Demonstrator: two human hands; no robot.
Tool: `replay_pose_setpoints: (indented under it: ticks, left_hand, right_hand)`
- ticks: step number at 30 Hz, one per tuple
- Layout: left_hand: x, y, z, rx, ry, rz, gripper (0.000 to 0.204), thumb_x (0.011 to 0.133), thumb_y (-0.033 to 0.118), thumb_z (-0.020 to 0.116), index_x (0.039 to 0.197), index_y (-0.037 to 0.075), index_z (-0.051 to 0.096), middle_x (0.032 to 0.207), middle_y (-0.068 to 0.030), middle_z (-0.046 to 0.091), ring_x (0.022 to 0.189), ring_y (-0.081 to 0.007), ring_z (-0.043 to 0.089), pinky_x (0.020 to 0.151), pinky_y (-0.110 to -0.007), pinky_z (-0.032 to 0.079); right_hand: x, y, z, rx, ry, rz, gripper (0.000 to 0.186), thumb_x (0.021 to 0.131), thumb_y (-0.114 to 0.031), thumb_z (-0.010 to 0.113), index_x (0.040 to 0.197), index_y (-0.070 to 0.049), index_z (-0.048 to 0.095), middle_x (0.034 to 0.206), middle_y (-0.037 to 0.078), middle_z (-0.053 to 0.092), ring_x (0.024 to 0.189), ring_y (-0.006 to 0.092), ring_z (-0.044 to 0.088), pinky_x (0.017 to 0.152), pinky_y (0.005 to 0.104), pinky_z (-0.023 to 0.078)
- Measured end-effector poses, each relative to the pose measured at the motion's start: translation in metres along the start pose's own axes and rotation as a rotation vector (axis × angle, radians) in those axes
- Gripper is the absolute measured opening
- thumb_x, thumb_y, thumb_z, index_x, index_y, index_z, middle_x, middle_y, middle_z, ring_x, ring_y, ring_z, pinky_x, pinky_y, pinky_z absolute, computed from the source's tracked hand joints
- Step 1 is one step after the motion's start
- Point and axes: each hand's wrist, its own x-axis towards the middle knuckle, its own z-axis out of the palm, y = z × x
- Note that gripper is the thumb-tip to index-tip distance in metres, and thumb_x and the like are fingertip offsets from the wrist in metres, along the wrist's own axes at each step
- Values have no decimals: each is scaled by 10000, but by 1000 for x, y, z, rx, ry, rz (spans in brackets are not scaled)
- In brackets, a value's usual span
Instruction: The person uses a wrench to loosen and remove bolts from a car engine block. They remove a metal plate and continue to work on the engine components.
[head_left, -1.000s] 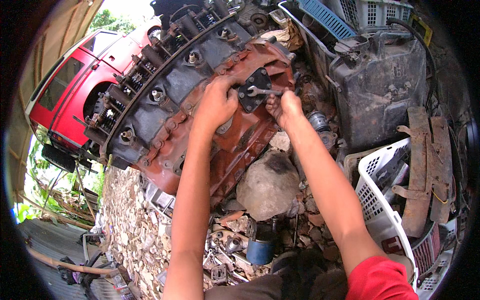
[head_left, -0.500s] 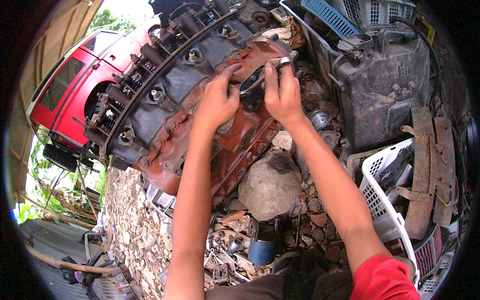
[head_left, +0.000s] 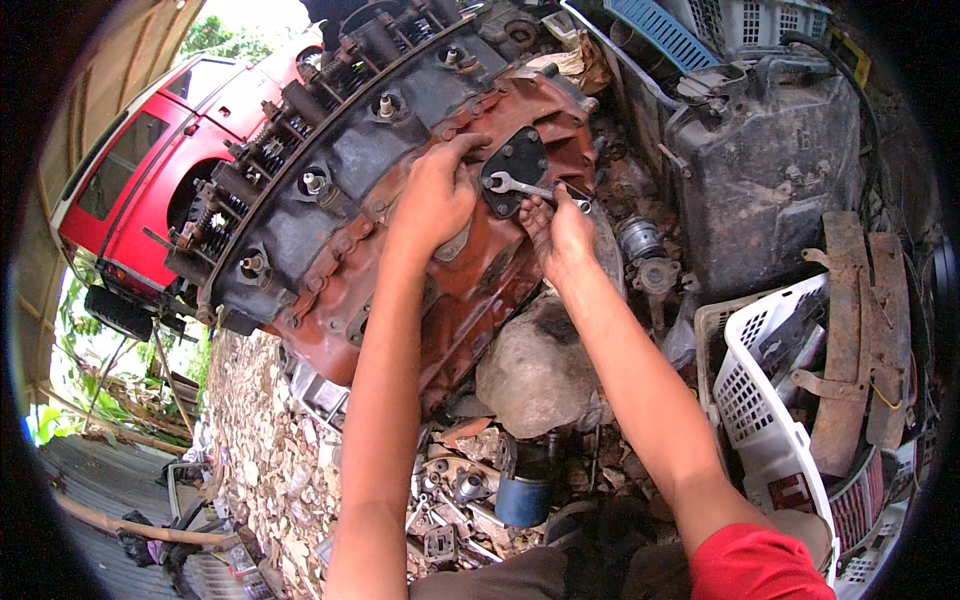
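A rust-red engine block [head_left: 490,270] with a dark cylinder head [head_left: 340,170] lies tilted in front of me. On its side sits a black cover plate [head_left: 518,155] with small bolts. My right hand [head_left: 565,230] grips a metal open-ended wrench [head_left: 520,187], whose jaw end lies over the lower left part of the plate, by a bolt. Whether the jaw is seated on that bolt, I cannot tell. Just left of the plate, my left hand [head_left: 437,200] rests on the block, fingers stretched toward the plate's edge and holding nothing visible.
A large stone [head_left: 540,375] lies against the block's near side. Below it are a blue-bottomed cylinder [head_left: 524,502] and scattered tools [head_left: 450,515] on gravel. On the right stand a black jerrycan [head_left: 765,175] and a white crate [head_left: 750,400]. A red vehicle [head_left: 150,190] is parked at left.
My right hand has come down and toward me from the plate's upper right. The wrench now lies across the plate, which is more exposed. My left hand has barely moved.
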Motion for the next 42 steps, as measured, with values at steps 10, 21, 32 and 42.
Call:
replay_pose_setpoints:
  ticks: [10, 21, 32, 42]
  left_hand:
    - [0, 0, 1, 3, 24, -15, 339, 841, -8, 494, 1149, -5, 637, 1101, -216, 673, 1062, -344, 649, 949, -399, 476]
    - [0, 1, 0, -7, 10, 3, 343, 842, 44, 543, 1173, 20, 631, 1137, -202, 665, 1089, -352, 631, 967, -410, 463]
    - [1, 3, 0, -12, 5, -16, 327, 846, 53, 545, 1157, 21, 641, 1137, -199, 666, 1091, -348, 633, 970, -412, 462]
    - [-3, -1, -1, 5, 14, -8, 323, 846, 79, 560, 1150, 5, 638, 1119, -204, 670, 1075, -349, 641, 957, -406, 467]
  right_hand:
    - [7, -14, 25, -95, -90, 190, 226, 1009, -132, 380, 1024, 73, 473, 886, 153, 606, 826, 255, 665, 784, 374, 612]
    - [5, -31, 40, -1014, -419, -994, 216, 972, -147, 528, 1040, 45, 455, 773, 149, 653, 565, 216, 668, 486, 344, 537]
    - [19, -29, 9, -123, -270, 174, 246, 1046, -150, 371, 1140, 63, 450, 930, 174, 618, 833, 276, 680, 733, 371, 617]
    - [-4, -26, 39, -680, -351, -380, 212, 1031, -166, 435, 1073, 35, 491, 909, 207, 665, 771, 301, 692, 688, 363, 592]
